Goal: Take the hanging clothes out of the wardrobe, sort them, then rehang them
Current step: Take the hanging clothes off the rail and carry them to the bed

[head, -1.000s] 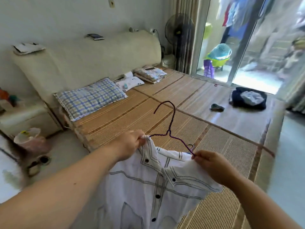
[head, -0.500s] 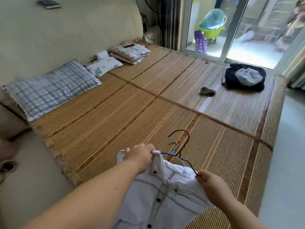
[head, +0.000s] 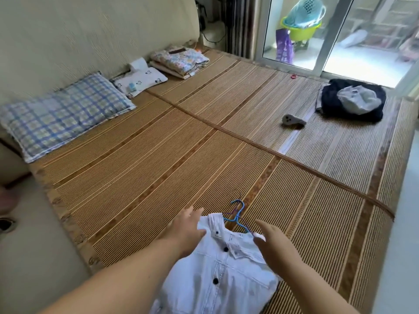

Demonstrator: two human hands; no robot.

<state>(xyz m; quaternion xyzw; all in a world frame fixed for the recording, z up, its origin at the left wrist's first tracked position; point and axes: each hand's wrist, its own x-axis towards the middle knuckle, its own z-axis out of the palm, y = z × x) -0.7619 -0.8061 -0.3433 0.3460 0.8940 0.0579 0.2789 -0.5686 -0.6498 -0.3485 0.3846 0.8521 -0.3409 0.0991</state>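
A soft blue-checked pillow (head: 61, 112) lies far left on the ribbed woven mat (head: 158, 155). Your left hand (head: 186, 227), fingers straight and spread, touches the white buttoned shirt (head: 217, 268) lying at the mat's near edge. Thin wire hangers (head: 237, 214) poke from its collar. Your right hand (head: 272, 239) is beside them, fingers loose, gripping nothing

White dark-buttoned shirt (head: 217, 268), blue hanger (head: 237, 215), tan striped mat (head: 158, 155), blue-checked pillow (head: 61, 114), green basin (head: 301, 30).
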